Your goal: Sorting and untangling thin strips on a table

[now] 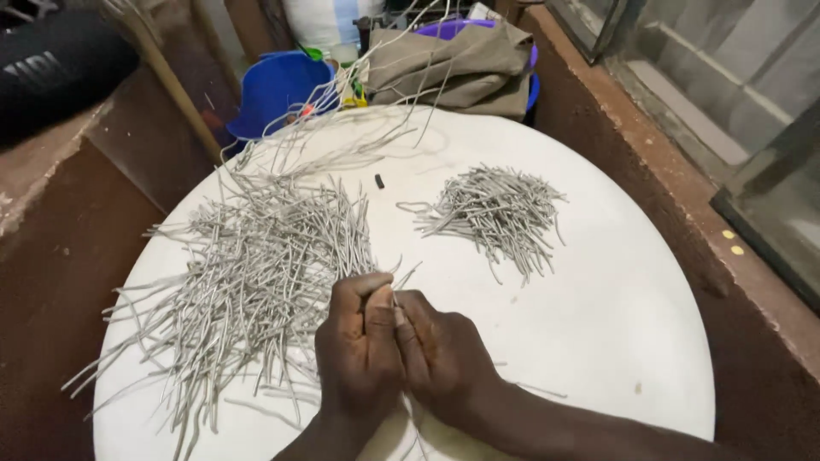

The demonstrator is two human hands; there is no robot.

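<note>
My left hand (359, 350) and my right hand (440, 354) meet over the near middle of a round white table (598, 324). Both pinch one short grey wire piece (405, 276) whose end pokes up between the fingertips. A big loose heap of grey wire pieces (248, 282) lies just left of my hands. A smaller, tighter heap of wire pieces (495, 209) lies farther off to the right. Long uncut grey wires (342, 141) trail from the far edge of the table.
A small black bit (379, 181) lies on the table between the heaps. Behind the table stand a blue bucket (278, 90) and folded khaki cloth (461, 64). A reddish-brown ledge (683, 196) runs along the right, a wooden stick (171, 81) leans at left.
</note>
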